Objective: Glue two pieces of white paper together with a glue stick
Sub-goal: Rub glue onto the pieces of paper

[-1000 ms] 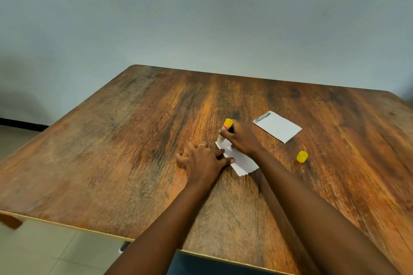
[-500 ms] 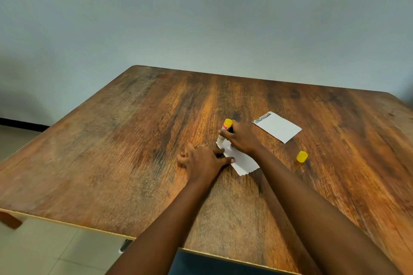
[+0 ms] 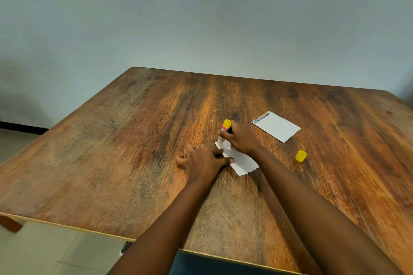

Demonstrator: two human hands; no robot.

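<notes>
Glue stick [image 3: 223, 132] in right fingers [image 3: 222, 134], on paper [image 3: 240, 158]

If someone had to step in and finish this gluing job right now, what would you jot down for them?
Left hand: flat on the table, fingers pinning the near paper.
Right hand: holds the glue stick, tip down on that paper's far corner.
Second paper: lies apart, further right on the table, untouched.
Yellow cap: off, standing on the table to the right.
Done: stick uncapped, gluing under way; how much is covered cannot be told.
Left: finish spreading glue, lay the second paper on top, press, recap.
</notes>
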